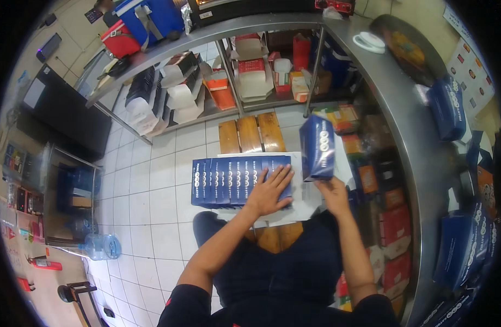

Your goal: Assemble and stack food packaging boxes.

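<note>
Obscured and cut-off items, head view

Row of boxes (237, 181): right end covered by left hand (269, 191); white sheet (310, 204) beneath mostly hidden by the row and both hands; held box (317, 147): lower edge masked by right hand (335, 195), its fingers behind the box; bench (249, 134): middle lost under the sheet, near end under the lap; shelf cartons (253, 73): too small to tell contents; right counter bags (460, 248): cut by the dark rim; water bottle (101, 246): blurred; red items (43, 264) at lower left: too blurred to identify.
</note>
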Tool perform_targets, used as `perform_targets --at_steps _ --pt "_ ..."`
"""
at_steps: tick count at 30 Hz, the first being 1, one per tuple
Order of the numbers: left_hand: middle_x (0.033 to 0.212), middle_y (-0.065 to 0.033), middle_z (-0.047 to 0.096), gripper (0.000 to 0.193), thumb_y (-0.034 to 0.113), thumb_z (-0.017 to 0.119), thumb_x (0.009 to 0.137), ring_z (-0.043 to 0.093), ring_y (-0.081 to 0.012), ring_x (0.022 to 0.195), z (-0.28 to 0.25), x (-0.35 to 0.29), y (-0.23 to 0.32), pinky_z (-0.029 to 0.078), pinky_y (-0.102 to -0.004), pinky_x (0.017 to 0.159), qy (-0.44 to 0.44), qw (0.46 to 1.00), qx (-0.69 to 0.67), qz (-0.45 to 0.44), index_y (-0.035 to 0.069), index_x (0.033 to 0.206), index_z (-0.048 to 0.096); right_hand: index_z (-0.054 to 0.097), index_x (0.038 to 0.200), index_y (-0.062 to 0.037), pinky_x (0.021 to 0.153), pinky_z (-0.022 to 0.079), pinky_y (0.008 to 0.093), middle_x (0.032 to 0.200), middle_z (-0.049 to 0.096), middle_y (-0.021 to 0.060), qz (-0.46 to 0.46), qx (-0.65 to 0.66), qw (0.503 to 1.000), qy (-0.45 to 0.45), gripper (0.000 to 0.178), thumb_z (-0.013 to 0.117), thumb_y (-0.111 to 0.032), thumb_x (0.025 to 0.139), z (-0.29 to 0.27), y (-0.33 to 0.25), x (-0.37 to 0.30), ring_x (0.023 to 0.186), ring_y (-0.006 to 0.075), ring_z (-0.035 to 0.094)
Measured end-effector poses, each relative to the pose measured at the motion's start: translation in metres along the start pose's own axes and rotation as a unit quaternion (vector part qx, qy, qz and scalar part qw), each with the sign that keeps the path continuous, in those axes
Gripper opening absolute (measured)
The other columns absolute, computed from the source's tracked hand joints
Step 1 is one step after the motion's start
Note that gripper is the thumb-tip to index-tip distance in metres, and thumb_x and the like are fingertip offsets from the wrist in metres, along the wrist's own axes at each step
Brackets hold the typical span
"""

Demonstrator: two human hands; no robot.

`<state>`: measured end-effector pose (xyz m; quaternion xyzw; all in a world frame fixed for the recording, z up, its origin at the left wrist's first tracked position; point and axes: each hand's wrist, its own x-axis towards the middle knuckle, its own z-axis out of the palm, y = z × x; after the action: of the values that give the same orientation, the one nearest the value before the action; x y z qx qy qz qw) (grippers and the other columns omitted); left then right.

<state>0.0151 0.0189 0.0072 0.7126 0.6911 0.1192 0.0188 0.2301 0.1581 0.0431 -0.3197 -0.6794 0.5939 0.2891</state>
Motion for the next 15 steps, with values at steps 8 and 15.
perform_targets --at_steps 8,15 --pt "0.169 -0.0107 0.029 0.082 0.059 0.051 0.098 0.026 -0.0307 0.156 -0.006 0.005 0.003 0.017 -0.0553 0.125 0.009 0.999 -0.035 -0.013 0.011 0.161 0.032 0.069 0.12 0.0022 0.097 0.05 0.035 0.11 0.073 0.0131 0.066 -0.046 0.986 -0.147 0.024 0.063 -0.005 0.097 0.04 0.115 -0.008 0.108 0.0196 0.066" --pt "0.169 -0.01 0.03 0.081 0.06 0.052 0.097 0.025 -0.0314 0.156 -0.003 0.008 0.002 0.016 -0.057 0.125 -0.014 0.999 -0.044 -0.014 0.014 0.161 0.033 0.053 0.138 0.0002 0.107 0.042 0.0375 0.135 0.061 0.014 0.047 0.032 0.967 -0.247 0.049 0.065 -0.013 0.093 0.015 0.126 -0.009 0.127 0.0246 0.056"
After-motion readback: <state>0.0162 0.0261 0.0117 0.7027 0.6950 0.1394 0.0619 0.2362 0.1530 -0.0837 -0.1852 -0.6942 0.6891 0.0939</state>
